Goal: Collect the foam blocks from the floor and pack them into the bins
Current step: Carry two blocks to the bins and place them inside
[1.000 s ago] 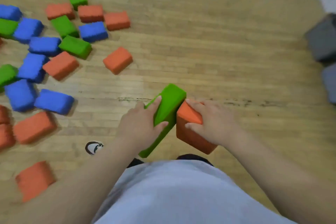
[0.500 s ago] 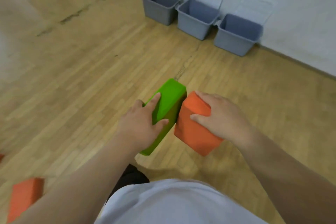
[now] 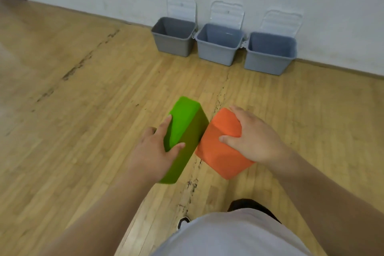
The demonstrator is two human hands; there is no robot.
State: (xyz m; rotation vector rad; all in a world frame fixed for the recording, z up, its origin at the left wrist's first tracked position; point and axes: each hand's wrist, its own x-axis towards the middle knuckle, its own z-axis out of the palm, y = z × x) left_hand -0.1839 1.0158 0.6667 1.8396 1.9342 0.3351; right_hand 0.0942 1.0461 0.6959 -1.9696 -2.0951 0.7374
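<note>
Head cam now has the three bins [image 3: 218, 48] squarely along the top centre, closer than half a second ago. Left hand [image 3: 153, 151] still grips the green block [image 3: 185, 129], right hand [image 3: 253, 137] the orange block [image 3: 220, 151], mid-frame above the floor [image 3: 83, 110].

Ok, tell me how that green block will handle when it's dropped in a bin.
The green block is probably light: the left hand carries it alone. Its matte foam looks grippy, not slippery. Flat faces suggest it will land and settle rather than roll.

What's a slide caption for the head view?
Left hand carries green block, right hand orange block, toward three open bins.
</note>
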